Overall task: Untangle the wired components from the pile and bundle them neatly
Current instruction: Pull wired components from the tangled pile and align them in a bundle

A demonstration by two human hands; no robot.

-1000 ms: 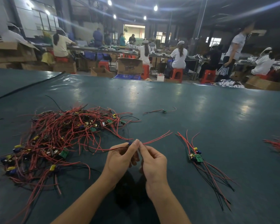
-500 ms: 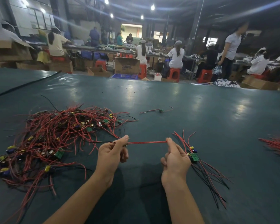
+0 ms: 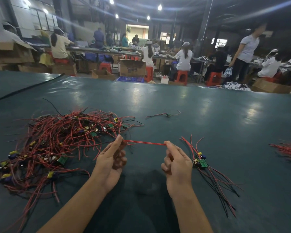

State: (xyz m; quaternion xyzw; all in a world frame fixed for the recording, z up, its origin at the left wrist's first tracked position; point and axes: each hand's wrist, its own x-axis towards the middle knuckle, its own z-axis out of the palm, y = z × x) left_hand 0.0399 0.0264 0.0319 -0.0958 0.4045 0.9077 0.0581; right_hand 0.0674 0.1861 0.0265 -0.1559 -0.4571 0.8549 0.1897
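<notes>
Evidently, a red wire (image 3: 145,143) is pinched taut by left hand (image 3: 110,159) and right hand (image 3: 176,161) fingers, so it is drawn free of the pile (image 3: 60,142).

– What colour is the pile (image 3: 57,140)?
– Mostly red wires, a few black, dotted with green boards and yellow-and-blue parts.
– The stretched wire (image 3: 146,143)?
– Red.
– And the bundle (image 3: 202,163)?
– Red and black leads, a green board, yellow and blue bits.
– The table (image 3: 191,115)?
– Plain dark teal. Behind it, red stools (image 3: 181,77) and a brown cardboard box (image 3: 132,68) with blue print.
</notes>
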